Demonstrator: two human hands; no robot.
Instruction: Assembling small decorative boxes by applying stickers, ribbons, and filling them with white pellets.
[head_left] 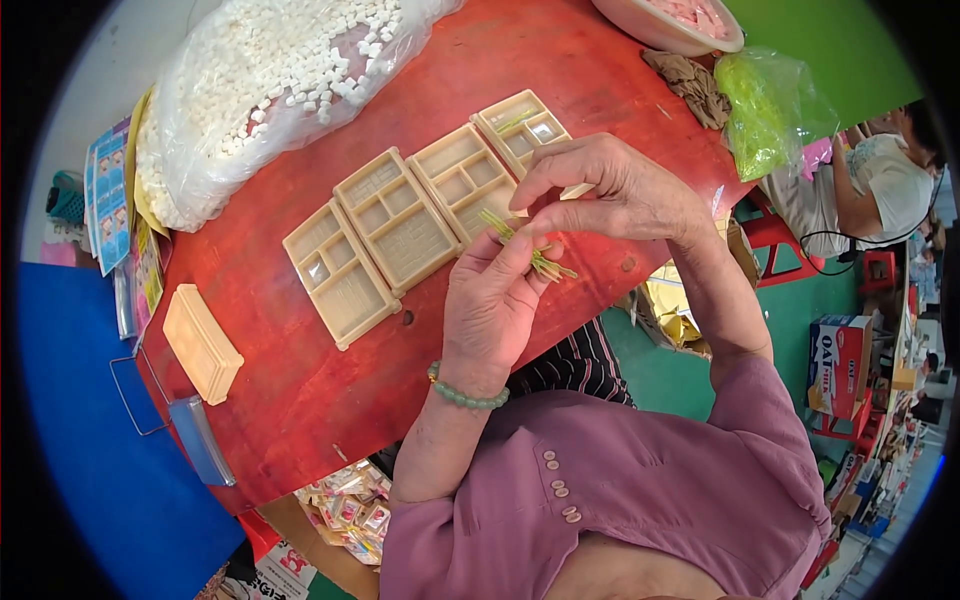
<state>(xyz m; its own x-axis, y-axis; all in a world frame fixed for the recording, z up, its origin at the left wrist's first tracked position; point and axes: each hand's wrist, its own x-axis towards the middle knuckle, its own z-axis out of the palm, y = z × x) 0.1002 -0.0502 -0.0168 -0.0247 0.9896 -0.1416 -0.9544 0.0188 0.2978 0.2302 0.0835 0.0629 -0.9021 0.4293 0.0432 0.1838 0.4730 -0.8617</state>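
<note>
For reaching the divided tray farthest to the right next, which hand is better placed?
Probably the right hand: in this view it partly covers that tray, while the left hand sits farther away, gripping a bundle of thin green sticks.

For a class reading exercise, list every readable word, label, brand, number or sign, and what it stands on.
Red-and-white carton: large lettering, legible, not copied here.
White panel, lower left: dark characters, not copied here.
Blue printed sheet: too small to read.
Wrapped packets: too small to read.
</note>
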